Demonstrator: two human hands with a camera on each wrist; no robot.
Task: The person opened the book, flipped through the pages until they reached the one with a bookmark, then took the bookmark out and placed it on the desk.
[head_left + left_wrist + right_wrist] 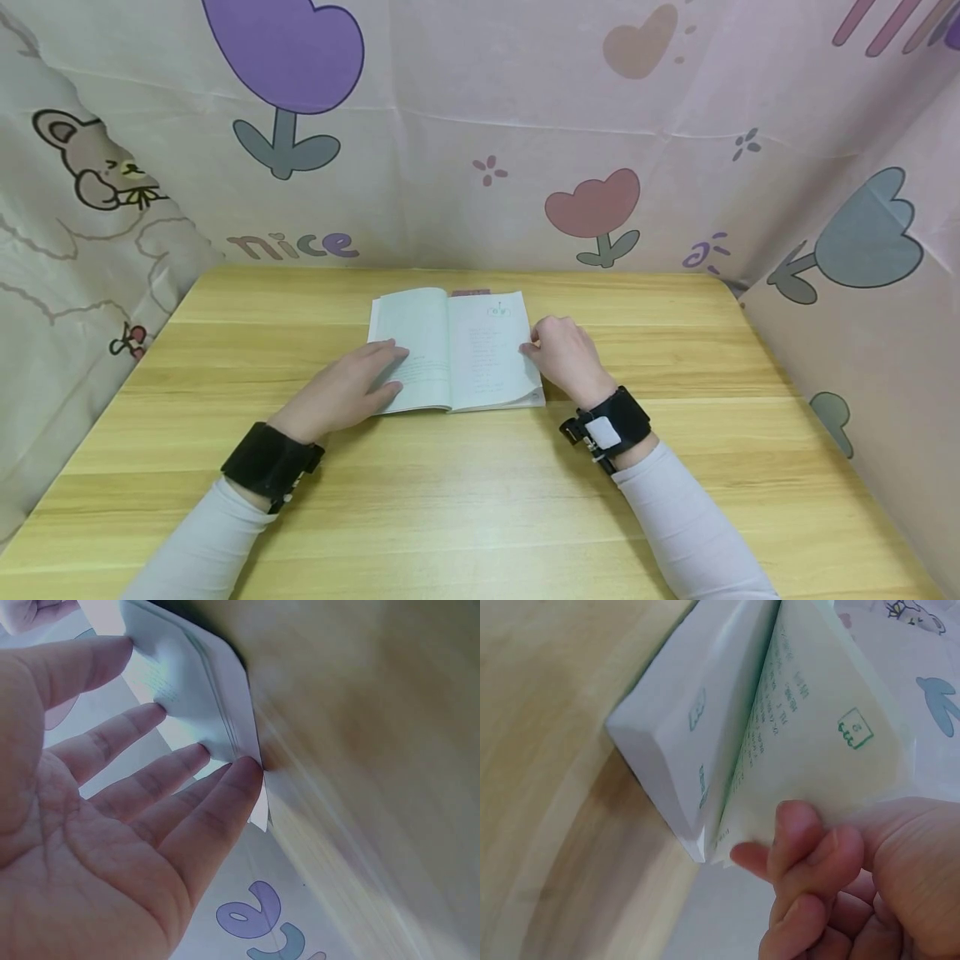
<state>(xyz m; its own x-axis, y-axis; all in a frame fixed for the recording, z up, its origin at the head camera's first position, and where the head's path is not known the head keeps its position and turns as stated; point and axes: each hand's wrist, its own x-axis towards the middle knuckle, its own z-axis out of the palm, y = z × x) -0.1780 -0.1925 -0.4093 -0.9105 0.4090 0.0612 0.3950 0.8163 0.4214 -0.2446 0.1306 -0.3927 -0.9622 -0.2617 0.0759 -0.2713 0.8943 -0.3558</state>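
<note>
An open book (486,354) lies on the table, its pages printed in green with a small drawing at the top of the right-hand page. My left hand (345,387) rests on the left-hand page with fingers spread and nearly straight; in the left wrist view its fingertips touch the page stack (196,682). At the book's right edge my right hand (566,354) pinches a page. The right wrist view shows that page (810,742) lifted away from the pages beneath, with curled fingers (799,832) at its outer edge. Part of the page's edge is hidden behind them.
The wooden table (480,508) stretches around the book on all sides. A printed cloth (465,92) hangs behind it and along both sides. A small purplish strip (471,292) sticks out past the book's top edge. Both wrists wear black straps (273,460).
</note>
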